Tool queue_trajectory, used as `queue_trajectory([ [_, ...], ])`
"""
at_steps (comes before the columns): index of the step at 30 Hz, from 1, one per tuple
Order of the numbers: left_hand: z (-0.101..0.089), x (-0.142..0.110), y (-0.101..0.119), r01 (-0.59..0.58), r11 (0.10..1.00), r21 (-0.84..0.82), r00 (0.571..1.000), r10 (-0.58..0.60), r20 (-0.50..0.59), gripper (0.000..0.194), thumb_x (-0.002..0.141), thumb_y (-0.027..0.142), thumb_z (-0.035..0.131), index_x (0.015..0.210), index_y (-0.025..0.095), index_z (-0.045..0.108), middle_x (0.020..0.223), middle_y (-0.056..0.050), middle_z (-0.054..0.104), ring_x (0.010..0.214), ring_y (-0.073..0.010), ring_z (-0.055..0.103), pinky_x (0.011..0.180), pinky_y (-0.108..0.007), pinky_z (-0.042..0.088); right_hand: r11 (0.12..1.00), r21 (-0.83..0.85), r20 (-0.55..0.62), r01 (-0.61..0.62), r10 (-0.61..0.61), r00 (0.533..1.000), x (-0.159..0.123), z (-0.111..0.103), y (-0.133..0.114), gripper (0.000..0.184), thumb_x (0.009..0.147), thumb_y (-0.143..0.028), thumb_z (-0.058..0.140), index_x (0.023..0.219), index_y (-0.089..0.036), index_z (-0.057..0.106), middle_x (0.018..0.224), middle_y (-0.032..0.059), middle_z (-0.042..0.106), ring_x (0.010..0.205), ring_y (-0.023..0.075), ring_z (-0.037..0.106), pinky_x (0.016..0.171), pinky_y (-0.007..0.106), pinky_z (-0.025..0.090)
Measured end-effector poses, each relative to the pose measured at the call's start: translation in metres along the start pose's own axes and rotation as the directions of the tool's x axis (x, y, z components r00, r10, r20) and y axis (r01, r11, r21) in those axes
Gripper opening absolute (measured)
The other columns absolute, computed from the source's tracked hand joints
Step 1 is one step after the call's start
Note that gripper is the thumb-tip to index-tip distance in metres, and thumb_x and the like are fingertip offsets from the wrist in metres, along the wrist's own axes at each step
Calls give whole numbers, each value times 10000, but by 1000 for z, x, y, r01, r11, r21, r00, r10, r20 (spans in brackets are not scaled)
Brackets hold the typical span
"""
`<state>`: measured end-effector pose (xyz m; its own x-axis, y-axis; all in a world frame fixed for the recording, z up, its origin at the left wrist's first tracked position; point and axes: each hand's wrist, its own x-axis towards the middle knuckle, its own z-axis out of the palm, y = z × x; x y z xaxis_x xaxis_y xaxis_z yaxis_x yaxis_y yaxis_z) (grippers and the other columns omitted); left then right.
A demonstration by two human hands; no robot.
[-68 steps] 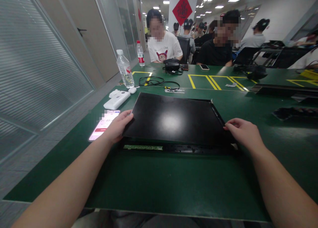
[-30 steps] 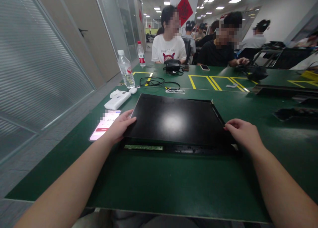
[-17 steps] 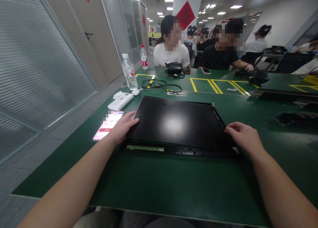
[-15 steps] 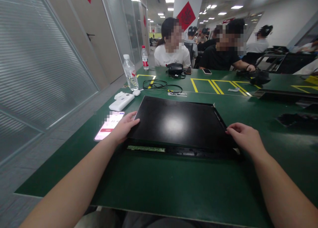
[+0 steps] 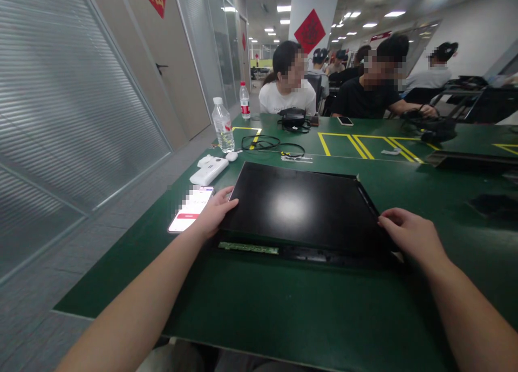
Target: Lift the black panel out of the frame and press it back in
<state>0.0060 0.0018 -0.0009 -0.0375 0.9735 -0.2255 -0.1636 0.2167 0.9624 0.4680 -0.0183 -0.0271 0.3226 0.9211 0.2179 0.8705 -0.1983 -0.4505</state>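
Note:
A dark, glossy display panel [image 5: 289, 207] lies in front of me, tilted a little, with a white light reflection on it. My left hand [image 5: 218, 212] grips its left edge, thumb on top and fingers mostly hidden beneath. At the right side, my right hand [image 5: 408, 234] pinches the edge of a black frame [image 5: 369, 198] around the panel between thumb and forefinger. Along the near side a narrow green circuit board [image 5: 249, 248] shows, beside a black strip. A lit phone [image 5: 191, 212] lies by my left wrist.
On the green table [image 5: 283, 302] stand a water bottle [image 5: 223, 126] and a red-capped bottle [image 5: 245, 101]. A white device [image 5: 209, 171] and a black cable [image 5: 261, 142] lie behind the phone. Two people sit across the table. Long black parts [image 5: 473, 160] lie at the right.
My view has shifted, so the whole scene sits slightly further right and lower. Both hands keep their hold at the panel's sides; the panel has barely moved on the table.

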Motion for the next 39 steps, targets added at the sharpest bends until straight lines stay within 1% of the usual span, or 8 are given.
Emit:
queue_trajectory([
  [7,-2,1,-2,-7,1000,4,1000,7,-16,550,835,85,702,1369,140,582,1099,-109,829,943,-258,805,765,-311,648,1000,-22,38,-12,13,999,0,-1,0,246,761,-485,574,780,-288,721,750,54,740,733,298,671,669,413,457],
  [15,-2,-1,0,15,999,32,1000,-15,-10,629,851,94,698,1459,129,541,1095,-118,829,924,-265,807,783,-337,654,999,-41,75,-32,35,997,1,-2,-2,269,740,-501,571,795,-294,734,776,60,742,769,308,672,705,428,464],
  [19,-2,-1,0,21,1000,11,1000,-21,1,682,828,104,730,1480,120,530,1126,-131,822,951,-267,804,799,-324,652,998,-21,54,-55,56,997,3,-2,0,282,729,-507,566,775,-284,732,758,61,737,766,301,671,721,420,473],
  [23,-5,2,-1,28,1000,2,1000,-28,7,743,798,124,778,1494,123,518,1121,-135,823,957,-272,804,814,-323,649,999,-2,41,-35,35,999,3,-1,3,268,733,-501,576,756,-279,726,714,62,720,716,289,656,687,408,473],
  [30,-5,2,-2,26,1000,-1,1000,-26,7,639,799,105,750,1415,140,587,1065,-108,835,901,-252,808,716,-293,649,1000,11,24,-21,21,999,2,1,2,249,731,-502,583,758,-294,717,756,57,739,762,308,674,712,429,483],
  [35,-3,0,-1,20,1000,-6,1000,-20,7,635,792,105,737,1412,152,606,1053,-107,836,869,-260,808,583,-263,618,997,37,33,-61,60,998,1,-2,-2,241,720,-481,574,735,-284,713,756,59,745,774,301,680,731,423,488],
  [37,-3,0,0,12,1000,-4,1000,-12,2,650,792,113,737,1427,159,607,1063,-105,836,878,-261,807,579,-260,615,996,51,43,-78,76,996,0,-3,-3,242,716,-475,574,740,-281,718,768,58,753,789,298,684,744,421,487],
  [39,-3,-1,0,-12,1000,4,1000,12,-7,636,785,124,747,1409,172,637,1102,-100,830,921,-263,803,628,-267,627,994,61,40,-87,84,996,0,-4,-4,239,712,-469,580,740,-277,721,760,58,752,784,294,682,744,417,486],
])
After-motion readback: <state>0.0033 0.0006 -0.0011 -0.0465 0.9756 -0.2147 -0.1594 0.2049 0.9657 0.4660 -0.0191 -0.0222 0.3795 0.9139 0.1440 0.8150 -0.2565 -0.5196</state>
